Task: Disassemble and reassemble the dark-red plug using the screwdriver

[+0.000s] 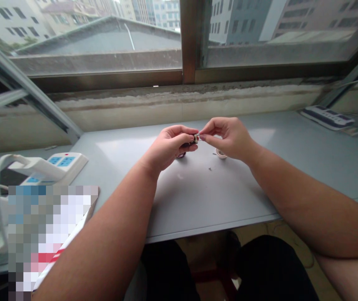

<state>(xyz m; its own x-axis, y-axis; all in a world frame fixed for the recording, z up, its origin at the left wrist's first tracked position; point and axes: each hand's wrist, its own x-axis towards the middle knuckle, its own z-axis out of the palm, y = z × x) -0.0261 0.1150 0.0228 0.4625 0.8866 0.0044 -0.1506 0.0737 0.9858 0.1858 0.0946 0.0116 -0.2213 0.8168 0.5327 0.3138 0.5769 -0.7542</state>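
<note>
On the counter (197, 200), a tiny metal bit (210, 169) is lying nearest, a white ring (220, 154) and dark round part (181, 155) are sitting under the hands, left hand (168, 146) is gripping the small cylindrical fitting (195, 138), its long axis running sideways, and right hand (229, 138) fingers (202, 134) are pinching its right end.

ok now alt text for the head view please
A person's left hand and right hand pinch a small cylindrical part between their fingertips above a grey tabletop. Beneath them lie a white ring, a dark round piece and a tiny metal bit, with a window behind.
</note>
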